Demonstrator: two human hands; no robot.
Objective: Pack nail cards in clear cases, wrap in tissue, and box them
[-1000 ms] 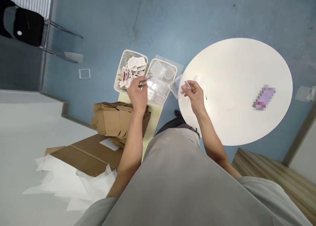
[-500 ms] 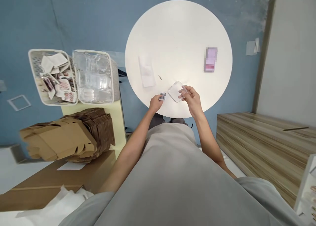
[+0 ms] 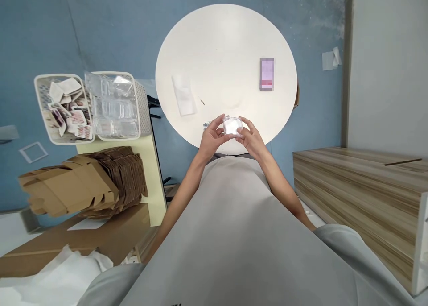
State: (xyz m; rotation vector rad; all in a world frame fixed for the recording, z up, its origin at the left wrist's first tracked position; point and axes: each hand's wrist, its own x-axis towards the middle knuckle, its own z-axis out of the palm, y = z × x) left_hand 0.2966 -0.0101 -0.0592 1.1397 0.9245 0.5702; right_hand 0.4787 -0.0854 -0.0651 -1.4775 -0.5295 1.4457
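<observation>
Both hands hold a small clear plastic box over the near edge of the round white table. My left hand grips its left side between fingers and thumb. On the right side, my right hand pinches it, with the thumb on its face. Partly hidden behind my left fingers, a small card with dark printed shapes lies on the tabletop. Farther left on the table is a translucent white plastic sheet or bag, with a small dark sliver beside it.
A blurred purple rectangular object lies on the table's right. Left of the table, a basket of printed cards and a basket of clear plastic boxes stand on a yellow surface near folded cardboard boxes. A wood-grain cabinet stands right.
My view and hands have swung from the baskets to the table. The printed card left my left hand and lies on the table; both hands now grip the clear box, which appears closed.
</observation>
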